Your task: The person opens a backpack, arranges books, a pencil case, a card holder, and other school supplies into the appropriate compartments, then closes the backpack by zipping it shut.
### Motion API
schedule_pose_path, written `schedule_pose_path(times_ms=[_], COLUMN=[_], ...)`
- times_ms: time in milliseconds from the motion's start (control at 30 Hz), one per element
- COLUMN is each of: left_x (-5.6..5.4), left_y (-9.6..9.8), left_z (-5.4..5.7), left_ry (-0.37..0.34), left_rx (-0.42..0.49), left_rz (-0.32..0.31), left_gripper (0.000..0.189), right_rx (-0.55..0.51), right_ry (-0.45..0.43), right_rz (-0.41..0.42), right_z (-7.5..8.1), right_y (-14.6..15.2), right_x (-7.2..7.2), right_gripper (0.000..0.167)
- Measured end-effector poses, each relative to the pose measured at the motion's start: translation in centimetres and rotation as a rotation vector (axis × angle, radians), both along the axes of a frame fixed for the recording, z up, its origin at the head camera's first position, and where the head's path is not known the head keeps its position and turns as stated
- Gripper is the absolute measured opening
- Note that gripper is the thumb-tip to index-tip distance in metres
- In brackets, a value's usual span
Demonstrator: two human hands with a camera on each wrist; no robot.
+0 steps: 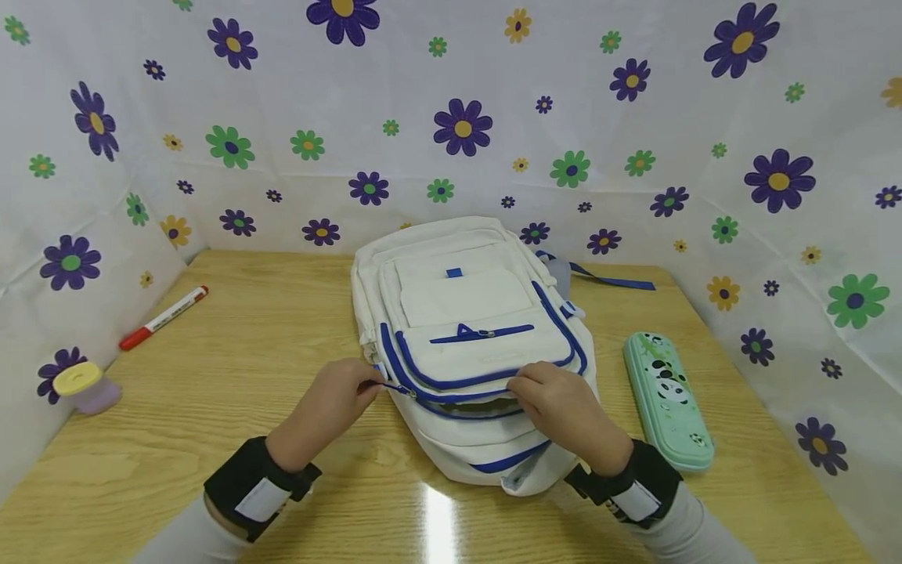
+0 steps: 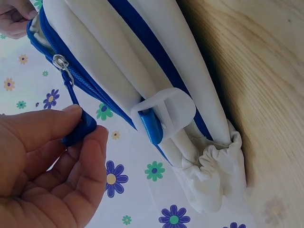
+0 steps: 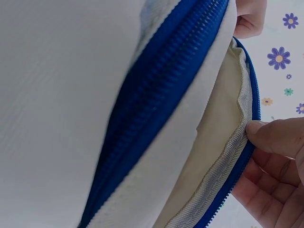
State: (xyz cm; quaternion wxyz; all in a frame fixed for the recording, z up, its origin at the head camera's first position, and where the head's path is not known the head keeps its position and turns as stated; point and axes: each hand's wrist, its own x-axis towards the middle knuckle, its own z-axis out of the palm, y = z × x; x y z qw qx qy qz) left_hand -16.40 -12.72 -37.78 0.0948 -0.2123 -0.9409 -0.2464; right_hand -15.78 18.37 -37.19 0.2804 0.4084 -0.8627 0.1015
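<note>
A white backpack (image 1: 465, 298) with blue zippers lies on the table, front side up. My left hand (image 1: 337, 395) is at its left side, pinching the blue zipper pull (image 2: 81, 127) between thumb and fingers; the cord runs taut to the metal slider (image 2: 60, 61). On the right, my right hand (image 1: 557, 403) pinches the blue-taped edge (image 3: 247, 147) of the front pocket between thumb and fingers. Between the hands the pocket gapes, and its pale lining (image 3: 223, 99) shows in the right wrist view. A white side buckle (image 2: 178, 114) sits close to the left hand.
A green panda pencil case (image 1: 669, 399) lies right of the backpack. At the left are a red-and-white marker (image 1: 164, 317) and a small yellow-topped purple container (image 1: 88, 388) near the table edge. A blue strap (image 1: 613, 280) stretches out behind the bag toward the flowered cloth (image 1: 395, 86).
</note>
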Motion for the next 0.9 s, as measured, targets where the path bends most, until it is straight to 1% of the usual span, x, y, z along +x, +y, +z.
schedule_pose_path(times_ms=[167,300,667,900], left_x=[-0.8,-1.6,-4.2,-5.8], left_y=[-0.3,-0.7,-1.1,-1.5], left_z=[0.0,0.0,-0.2,-0.2], left_ry=[0.0,-0.036,-0.081,-0.089], left_rx=[0.023,0.034,0.011,0.002], left_rz=[0.006,0.039,0.082,0.108], left_gripper=[0.003,0.004,0.008,0.009], right_rx=[-0.006,-0.01,-0.008,-0.027], right_ry=[0.003,-0.006,-0.011,0.018], right_rz=[-0.002,0.003,0.016,0.03], right_z=[0.1,0.1,0.1,0.0], right_y=[0.1,0.1,0.3,0.5], right_x=[0.1,0.2,0.2,0.2], right_gripper=[0.019,0.017,0.018,0.019])
